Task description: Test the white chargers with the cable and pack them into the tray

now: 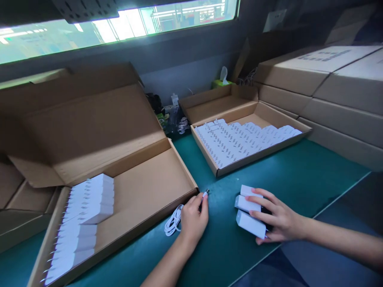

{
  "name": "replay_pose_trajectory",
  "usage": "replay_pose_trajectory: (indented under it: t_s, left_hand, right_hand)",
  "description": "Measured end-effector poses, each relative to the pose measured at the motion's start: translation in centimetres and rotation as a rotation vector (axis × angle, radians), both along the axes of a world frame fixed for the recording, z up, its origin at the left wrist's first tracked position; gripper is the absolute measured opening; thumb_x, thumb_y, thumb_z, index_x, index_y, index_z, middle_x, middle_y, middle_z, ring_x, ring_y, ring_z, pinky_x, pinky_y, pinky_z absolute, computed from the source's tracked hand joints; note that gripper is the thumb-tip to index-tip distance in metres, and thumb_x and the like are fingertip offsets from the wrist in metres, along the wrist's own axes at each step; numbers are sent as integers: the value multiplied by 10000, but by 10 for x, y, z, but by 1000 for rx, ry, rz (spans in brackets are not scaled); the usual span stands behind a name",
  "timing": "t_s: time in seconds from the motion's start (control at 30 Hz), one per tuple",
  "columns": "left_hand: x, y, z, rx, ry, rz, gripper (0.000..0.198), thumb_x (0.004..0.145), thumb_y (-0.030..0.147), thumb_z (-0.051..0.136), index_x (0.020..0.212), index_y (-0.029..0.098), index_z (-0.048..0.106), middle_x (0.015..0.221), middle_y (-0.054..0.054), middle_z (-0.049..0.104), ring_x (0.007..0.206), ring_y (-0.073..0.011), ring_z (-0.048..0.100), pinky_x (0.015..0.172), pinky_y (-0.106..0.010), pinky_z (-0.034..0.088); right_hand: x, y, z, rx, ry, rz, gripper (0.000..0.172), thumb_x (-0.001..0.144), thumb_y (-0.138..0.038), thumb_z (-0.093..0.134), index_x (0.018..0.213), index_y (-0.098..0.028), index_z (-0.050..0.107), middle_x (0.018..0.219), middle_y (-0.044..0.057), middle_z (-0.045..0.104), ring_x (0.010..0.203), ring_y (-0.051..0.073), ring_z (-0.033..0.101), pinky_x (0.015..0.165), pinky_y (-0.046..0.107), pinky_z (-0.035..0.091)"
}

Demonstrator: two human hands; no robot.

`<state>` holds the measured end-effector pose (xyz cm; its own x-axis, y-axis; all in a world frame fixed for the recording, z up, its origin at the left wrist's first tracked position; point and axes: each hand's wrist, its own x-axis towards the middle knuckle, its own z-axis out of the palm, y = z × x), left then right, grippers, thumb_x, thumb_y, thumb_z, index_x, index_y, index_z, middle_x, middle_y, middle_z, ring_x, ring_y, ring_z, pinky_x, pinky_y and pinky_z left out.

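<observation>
My left hand (193,217) rests on the green table top (293,179) and pinches the plug end of a coiled white cable (173,221), whose metal tip sticks out beyond the fingertips. My right hand (277,217) lies over three white charger blocks (249,211) lined up side by side on the table, fingers curled on the top of them. The coil of the cable lies just left of my left hand, next to the near edge of the big carton.
A wide open carton (143,187) at the left holds rows of white chargers (80,223) in its left part. A second tray carton (217,169) behind my hands is full of white chargers. Closed cartons (338,91) are stacked at the right. A tissue box (221,81) stands at the back.
</observation>
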<state>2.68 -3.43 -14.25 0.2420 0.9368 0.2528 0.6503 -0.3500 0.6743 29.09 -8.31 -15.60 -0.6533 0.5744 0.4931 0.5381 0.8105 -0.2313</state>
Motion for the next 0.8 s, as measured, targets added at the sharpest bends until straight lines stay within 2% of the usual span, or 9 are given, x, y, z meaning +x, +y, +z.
replay_pose_trajectory:
  t_s: [0.07, 0.13, 0.23, 0.3, 0.37, 0.47, 0.57, 0.7, 0.8]
  left_hand:
    - [0, 1, 0, 5, -6, -12, 257, 883, 270, 421, 897, 160, 652, 680, -25, 615, 588, -128, 570, 569, -219, 420]
    - [0, 2, 0, 9, -9, -20, 259, 883, 273, 420, 893, 158, 652, 667, -22, 607, 570, -123, 558, 557, -216, 413]
    - [0, 2, 1, 15, -3, -26, 268, 883, 280, 419, 886, 152, 655, 646, -20, 593, 553, -120, 545, 542, -215, 403]
    - [1, 2, 1, 15, 6, -28, 273, 884, 282, 416, 885, 149, 655, 646, -21, 591, 557, -121, 545, 544, -216, 401]
    - [1, 1, 1, 11, 13, -32, 275, 886, 281, 410, 890, 153, 654, 662, -24, 598, 573, -122, 553, 556, -217, 405]
    - [0, 1, 1, 9, 30, -37, 275, 889, 284, 404, 892, 165, 652, 665, -22, 600, 581, -126, 559, 561, -218, 407]
    - [-1, 0, 1, 11, 54, -65, 275, 893, 282, 399, 882, 169, 649, 640, -18, 586, 567, -128, 554, 541, -219, 404]
    - [-3, -2, -1, 56, 82, -195, 270, 905, 255, 374, 903, 164, 628, 666, -28, 603, 600, -133, 571, 565, -224, 432]
    - [-3, -5, -3, 103, 145, -268, 259, 907, 244, 365, 926, 157, 608, 698, -39, 619, 621, -142, 585, 580, -234, 451]
  right_hand:
    - [-4, -6, 4, -46, 55, -45, 640, 701, -323, 643, 1241, -234, 312, 1229, 143, 406, 1196, 320, 349, 949, 535, 345]
    - [-9, -11, 10, -138, 98, -163, 688, 698, -261, 625, 1275, -226, 252, 1278, 154, 345, 1232, 321, 302, 949, 513, 361]
    - [-15, -16, 21, -282, 35, -401, 860, 675, -383, 637, 1345, -159, 146, 1361, 197, 220, 1261, 346, 238, 959, 517, 353]
    - [-18, -17, 26, -353, -54, -495, 953, 659, -463, 636, 1376, -141, 96, 1364, 197, 232, 1246, 352, 259, 963, 524, 346]
    - [-20, -15, 30, -427, -99, -517, 961, 662, -456, 632, 1389, -154, 80, 1336, 180, 293, 1210, 333, 320, 957, 506, 359]
    - [-24, -5, 34, -511, -82, -435, 932, 650, -366, 628, 1387, -160, 96, 1312, 164, 325, 1189, 300, 348, 959, 461, 367]
    - [-29, 12, 39, -534, -84, -235, 945, 602, -283, 613, 1382, -127, 103, 1325, 172, 302, 1215, 296, 309, 982, 453, 333]
    - [-35, 34, 47, -522, -207, 23, 996, 525, -244, 586, 1383, -84, 107, 1321, 180, 314, 1227, 321, 281, 1034, 545, 156]
    - [-37, 42, 54, -502, -308, 103, 980, 513, -238, 572, 1375, -57, 141, 1341, 194, 298, 1265, 334, 214, 1039, 570, 51]
